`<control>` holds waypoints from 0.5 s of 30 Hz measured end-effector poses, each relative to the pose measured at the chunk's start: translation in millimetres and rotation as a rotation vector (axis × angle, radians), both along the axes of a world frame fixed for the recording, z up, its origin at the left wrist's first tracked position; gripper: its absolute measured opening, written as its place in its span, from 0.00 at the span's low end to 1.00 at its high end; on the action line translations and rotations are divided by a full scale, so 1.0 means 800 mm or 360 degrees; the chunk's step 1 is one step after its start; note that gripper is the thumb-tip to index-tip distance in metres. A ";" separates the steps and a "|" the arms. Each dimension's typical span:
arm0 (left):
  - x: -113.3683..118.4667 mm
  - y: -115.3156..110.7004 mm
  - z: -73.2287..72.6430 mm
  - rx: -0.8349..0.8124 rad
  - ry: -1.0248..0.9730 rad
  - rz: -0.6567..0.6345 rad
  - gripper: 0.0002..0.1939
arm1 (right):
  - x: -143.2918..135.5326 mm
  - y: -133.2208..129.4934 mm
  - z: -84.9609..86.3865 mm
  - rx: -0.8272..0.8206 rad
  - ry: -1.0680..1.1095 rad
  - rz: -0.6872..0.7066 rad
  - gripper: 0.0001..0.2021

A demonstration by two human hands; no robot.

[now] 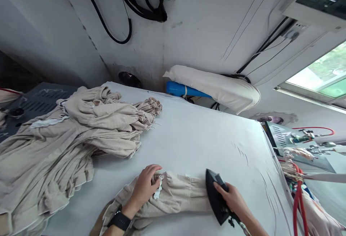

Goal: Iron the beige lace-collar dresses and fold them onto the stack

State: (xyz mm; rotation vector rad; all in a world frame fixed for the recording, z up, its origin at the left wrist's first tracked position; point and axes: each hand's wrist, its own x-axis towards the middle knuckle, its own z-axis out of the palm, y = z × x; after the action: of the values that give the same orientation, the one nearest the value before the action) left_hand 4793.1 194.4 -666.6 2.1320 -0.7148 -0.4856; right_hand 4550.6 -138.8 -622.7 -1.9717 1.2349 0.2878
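Observation:
A beige garment (pixel 178 192) lies across the near part of the white table, with gathered cloth and a small white trim. My left hand (pixel 146 185), with a dark watch on its wrist, rests on the garment beside the trim; its fingers are bent over the cloth, and whether they pinch it is hidden. My right hand (pixel 229 196) is wrapped round the handle of a black iron (pixel 216 196). The iron stands at the garment's right end, its pointed tip facing away from me.
A large heap of beige garments (pixel 81 124) covers the table's left side. Behind the white table (pixel 200 131) are a blue roll (pixel 186 90) and a white padded form (pixel 216 84) by the wall. Red hoses (pixel 298 200) and metal equipment stand past the right edge.

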 end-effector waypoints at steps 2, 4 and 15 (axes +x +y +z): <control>-0.002 -0.022 0.005 -0.0078 0.0064 -0.0030 0.20 | -0.037 -0.023 -0.012 0.0150 -0.0075 -0.0264 0.30; -0.002 -0.049 0.011 0.0041 0.0101 -0.0049 0.18 | -0.063 -0.039 -0.025 0.0255 -0.0158 -0.0416 0.29; -0.086 -0.077 0.071 0.0325 -0.0103 -0.0793 0.09 | -0.122 -0.091 -0.003 -0.0628 -0.0344 -0.0735 0.36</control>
State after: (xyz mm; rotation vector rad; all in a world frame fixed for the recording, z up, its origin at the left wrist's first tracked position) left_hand 4724.1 132.7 -610.1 2.1567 -1.2926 -0.7825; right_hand 4452.6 -211.6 -624.7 -1.8955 1.6415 -0.4185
